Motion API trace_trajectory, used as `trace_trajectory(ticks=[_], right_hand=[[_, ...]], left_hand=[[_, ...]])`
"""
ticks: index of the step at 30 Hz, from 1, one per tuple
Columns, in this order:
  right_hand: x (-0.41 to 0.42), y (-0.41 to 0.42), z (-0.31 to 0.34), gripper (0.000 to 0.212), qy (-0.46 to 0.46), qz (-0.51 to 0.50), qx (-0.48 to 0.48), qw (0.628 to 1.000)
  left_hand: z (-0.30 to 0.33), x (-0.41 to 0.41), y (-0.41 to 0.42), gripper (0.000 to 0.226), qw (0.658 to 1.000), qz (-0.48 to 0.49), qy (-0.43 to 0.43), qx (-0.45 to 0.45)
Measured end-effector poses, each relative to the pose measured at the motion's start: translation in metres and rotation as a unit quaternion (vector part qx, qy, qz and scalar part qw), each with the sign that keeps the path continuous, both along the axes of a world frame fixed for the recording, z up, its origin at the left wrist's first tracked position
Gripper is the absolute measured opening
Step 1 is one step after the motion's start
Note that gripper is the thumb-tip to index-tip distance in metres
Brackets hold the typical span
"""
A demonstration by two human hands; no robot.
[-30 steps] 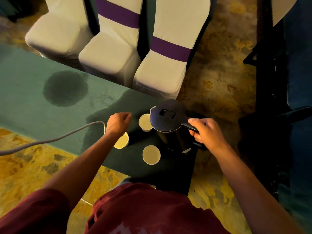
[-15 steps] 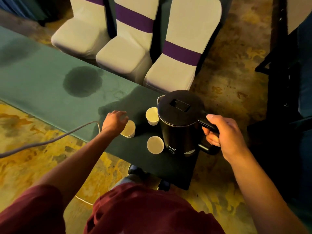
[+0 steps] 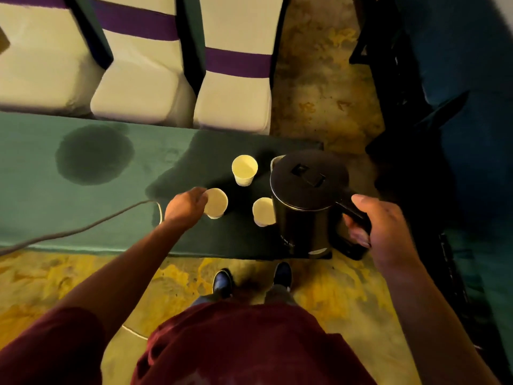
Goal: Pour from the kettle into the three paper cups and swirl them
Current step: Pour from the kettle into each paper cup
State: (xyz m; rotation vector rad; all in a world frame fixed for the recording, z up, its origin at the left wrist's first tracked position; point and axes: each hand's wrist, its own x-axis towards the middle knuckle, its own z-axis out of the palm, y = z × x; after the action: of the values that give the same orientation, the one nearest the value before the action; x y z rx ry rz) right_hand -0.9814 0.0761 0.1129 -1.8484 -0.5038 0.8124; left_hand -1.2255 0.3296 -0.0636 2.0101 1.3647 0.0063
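Note:
A black electric kettle with its lid closed is at the right end of the green table. My right hand grips its handle. Three pale paper cups stand left of it. The far cup stands alone. The near right cup is partly hidden behind the kettle body. My left hand holds the side of the near left cup. What the cups contain cannot be made out.
A grey cable runs across the table's left part toward the cups. A dark round wet patch marks the cloth. Three white covered chairs with purple bands stand beyond the table. My shoes are at the near edge.
The kettle has risen and come toward me, upright in my right hand. My left hand stays at the near left cup. The view has tipped downward.

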Motion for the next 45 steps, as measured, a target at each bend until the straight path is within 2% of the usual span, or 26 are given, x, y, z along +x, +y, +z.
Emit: trace_trajectory(ticks=[8,19,23,32,36,41,45], right_hand=[[-0.05,-0.037,-0.005,0.044,0.011,-0.023,-0.015,1.0],[-0.105,-0.047,-0.028,0.041,0.083,0.016,-0.025,0.996],[-0.13,-0.033,-0.043,0.042,0.06,0.029,-0.044,0.997],[-0.169,0.002,-0.058,0.046,0.052,-0.009,-0.082,0.995],[-0.178,0.012,-0.06,0.053,0.046,-0.018,-0.1,0.994],[-0.184,0.024,-0.059,0.049,0.037,-0.03,-0.135,0.99],[-0.189,0.036,-0.054,0.051,0.063,-0.032,-0.153,0.986]], left_hand=[[-0.002,-0.004,-0.001,0.038,1.0,-0.006,-0.013,-0.024],[-0.006,-0.02,-0.008,0.034,0.999,0.026,-0.021,-0.043],[-0.015,-0.025,-0.004,0.033,0.998,-0.012,-0.02,-0.051],[-0.015,-0.029,0.011,0.032,0.993,-0.099,-0.035,-0.059],[-0.016,-0.03,0.017,0.034,0.989,-0.115,-0.045,-0.076],[-0.02,-0.033,0.023,0.036,0.984,-0.116,-0.06,-0.119],[-0.021,-0.034,0.025,0.037,0.982,-0.127,-0.057,-0.125]])
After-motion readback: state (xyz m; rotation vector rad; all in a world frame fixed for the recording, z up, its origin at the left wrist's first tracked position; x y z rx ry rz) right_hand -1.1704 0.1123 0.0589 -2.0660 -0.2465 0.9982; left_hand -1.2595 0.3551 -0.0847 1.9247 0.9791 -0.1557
